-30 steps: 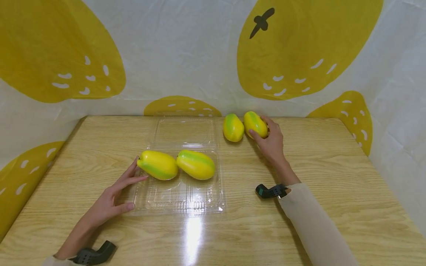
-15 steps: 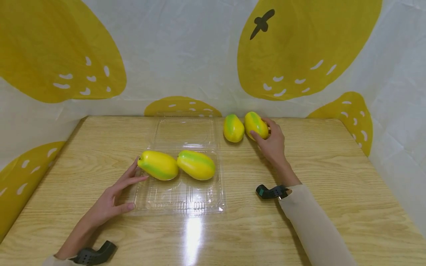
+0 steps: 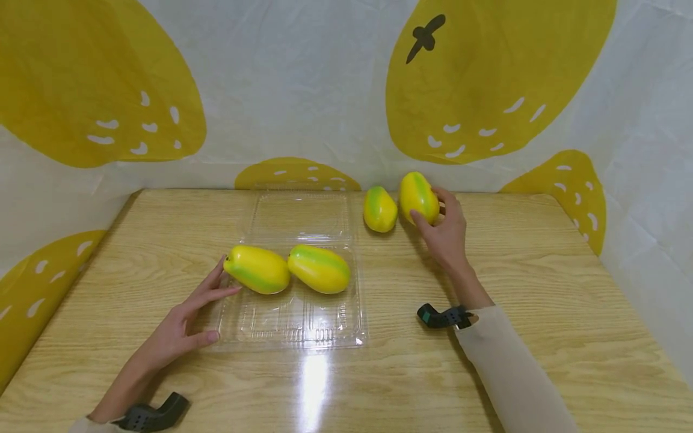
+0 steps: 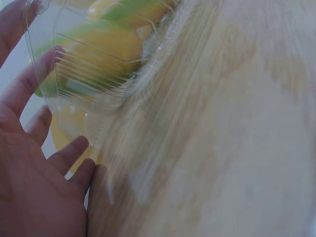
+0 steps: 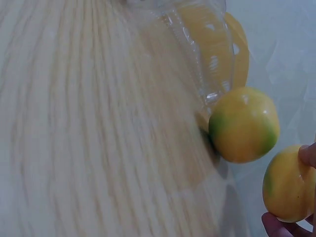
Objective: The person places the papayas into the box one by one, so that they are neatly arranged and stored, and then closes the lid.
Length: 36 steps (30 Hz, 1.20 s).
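My right hand (image 3: pixel 445 236) grips a yellow papaya with green stripes (image 3: pixel 418 197) at the back of the table. In the right wrist view, the held papaya (image 5: pixel 288 185) appears raised off the wood, thumb and fingers on its sides. Just left of it, another papaya (image 3: pixel 380 209) sits on the table. Two more papayas, a left one (image 3: pixel 258 269) and a right one (image 3: pixel 319 269), lie side by side in the clear plastic clamshell box (image 3: pixel 271 332). My left hand (image 3: pixel 174 329) rests at the box's left edge, fingers spread and fairly straight, one touching near the left papaya.
The box's transparent lid (image 3: pixel 300 215) lies folded back toward the far table edge. A white cloth with yellow fruit prints (image 3: pixel 292 78) hangs behind the wooden table (image 3: pixel 520 264) and along its sides. Black wrist cameras (image 3: pixel 441 316) sit on both wrists.
The right hand has lifted its papaya slightly up from the table and a little to the right. The left hand, the box and the other papayas have stayed put.
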Each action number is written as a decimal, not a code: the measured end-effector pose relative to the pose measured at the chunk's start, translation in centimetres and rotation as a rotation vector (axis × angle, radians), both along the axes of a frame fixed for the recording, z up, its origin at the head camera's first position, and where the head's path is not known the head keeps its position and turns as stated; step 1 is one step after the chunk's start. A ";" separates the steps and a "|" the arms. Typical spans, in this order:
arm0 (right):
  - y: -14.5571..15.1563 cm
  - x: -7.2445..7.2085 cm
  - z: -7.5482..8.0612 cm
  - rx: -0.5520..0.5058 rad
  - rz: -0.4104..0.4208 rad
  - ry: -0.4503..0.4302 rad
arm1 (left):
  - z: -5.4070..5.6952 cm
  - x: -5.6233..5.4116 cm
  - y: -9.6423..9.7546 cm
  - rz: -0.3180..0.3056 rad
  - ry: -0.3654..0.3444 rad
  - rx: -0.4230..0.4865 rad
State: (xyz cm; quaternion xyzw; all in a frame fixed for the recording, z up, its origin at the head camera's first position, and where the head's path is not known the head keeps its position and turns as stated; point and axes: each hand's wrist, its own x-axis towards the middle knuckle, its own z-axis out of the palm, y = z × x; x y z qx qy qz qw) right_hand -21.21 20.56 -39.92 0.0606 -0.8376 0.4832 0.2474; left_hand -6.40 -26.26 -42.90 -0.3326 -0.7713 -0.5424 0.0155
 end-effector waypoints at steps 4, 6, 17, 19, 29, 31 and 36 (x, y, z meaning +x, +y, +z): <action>-0.3 0.3 0.6 -0.005 0.015 0.015 | 0.1 0.0 0.0 0.001 -0.006 -0.003; -0.5 0.5 0.9 -0.009 0.024 0.014 | 0.1 0.0 0.0 0.000 -0.009 -0.003; -3.4 3.0 4.3 -0.027 0.125 0.033 | 0.0 0.0 0.0 0.001 0.004 -0.003; -4.2 3.9 5.4 -0.025 0.150 0.041 | 0.0 0.0 0.0 0.001 0.001 -0.003; -5.4 3.2 3.9 -0.016 0.238 0.126 | -0.2 0.0 -0.1 0.000 0.002 -0.006; -5.7 3.4 4.0 -0.010 0.250 0.142 | -0.2 0.0 -0.1 -0.001 0.002 -0.005; -6.5 3.9 4.5 -0.016 0.292 0.179 | -0.1 0.0 -0.1 0.001 -0.001 -0.006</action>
